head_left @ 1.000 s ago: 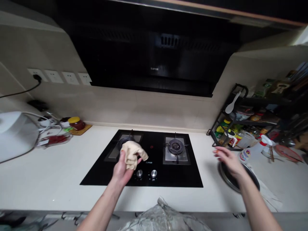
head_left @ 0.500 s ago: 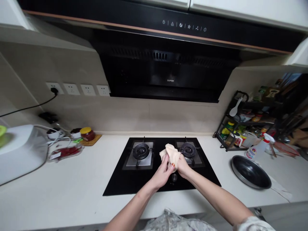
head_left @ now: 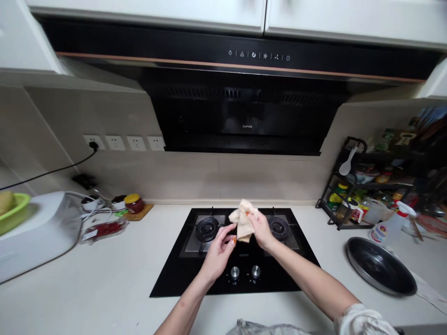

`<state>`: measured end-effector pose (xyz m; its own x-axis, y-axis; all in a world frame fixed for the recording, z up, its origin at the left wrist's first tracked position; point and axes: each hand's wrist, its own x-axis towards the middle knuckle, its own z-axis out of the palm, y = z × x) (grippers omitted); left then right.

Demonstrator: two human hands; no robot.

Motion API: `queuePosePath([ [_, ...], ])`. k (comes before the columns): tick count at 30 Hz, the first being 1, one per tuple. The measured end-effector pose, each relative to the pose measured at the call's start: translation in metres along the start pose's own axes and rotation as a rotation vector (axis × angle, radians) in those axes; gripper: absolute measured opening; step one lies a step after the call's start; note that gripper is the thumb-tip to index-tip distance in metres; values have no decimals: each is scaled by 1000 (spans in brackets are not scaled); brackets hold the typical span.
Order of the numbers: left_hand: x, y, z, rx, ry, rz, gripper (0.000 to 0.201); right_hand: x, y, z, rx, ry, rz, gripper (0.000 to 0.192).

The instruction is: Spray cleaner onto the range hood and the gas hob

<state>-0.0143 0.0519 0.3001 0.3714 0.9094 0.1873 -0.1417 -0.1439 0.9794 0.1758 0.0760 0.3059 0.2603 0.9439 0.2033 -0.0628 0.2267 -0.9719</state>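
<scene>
A crumpled cream cloth (head_left: 244,224) is held up over the middle of the black two-burner gas hob (head_left: 223,284). My right hand (head_left: 261,229) grips it from the right, thumb laid over the fabric. Left of the cloth, my left hand (head_left: 219,251) has its thumb and fingers apart, fingertips close to the cloth's edge; whether they touch it I cannot tell. Below the hands are two silver knobs (head_left: 245,272) on the hob's front. The left burner (head_left: 207,229) and right burner (head_left: 278,227) stand behind, the right one partly covered by my right hand.
A black frying pan (head_left: 380,267) sits on the counter at right, near a spray bottle (head_left: 387,227) and a rack of condiments (head_left: 366,185). At left are a white appliance (head_left: 45,232), a red-filled package (head_left: 104,230) and a yellow-lidded jar (head_left: 134,204). A range hood (head_left: 244,107) hangs above.
My left hand has come away to the left from the cloth, which both hands held before. My right hand keeps its grip, and its thumb now lies over the cloth. The view has tilted up.
</scene>
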Motion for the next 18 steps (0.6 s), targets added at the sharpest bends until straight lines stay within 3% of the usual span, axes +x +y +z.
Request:
queuePosePath([
  [3, -14, -2, -15, 52, 76, -102, 60, 28, -30, -28, 128, 128, -102, 54],
  [6, -35, -14, -39, 53, 170, -240, 67, 63, -85, -79, 67, 347, -399, 49],
  [10, -62, -31, -78, 29, 342, -345, 81, 120, -207, -177, -321, 774, -974, 48],
  [13, -76, -37, -104, -10, 490, -372, 91, 169, -304, -244, -504, 1002, -1345, 67],
  [15, -85, -42, -119, -33, 565, -376, 95, 199, -354, -264, -581, 1133, -1317, 63],
  [16, -90, -45, -126, -43, 591, -375, 95, 212, -371, -265, -572, 1193, -1271, 62],
  [18, -98, -57, -140, -59, 626, -374, 95, 229, -391, -242, -543, 1254, -1179, 61],
])
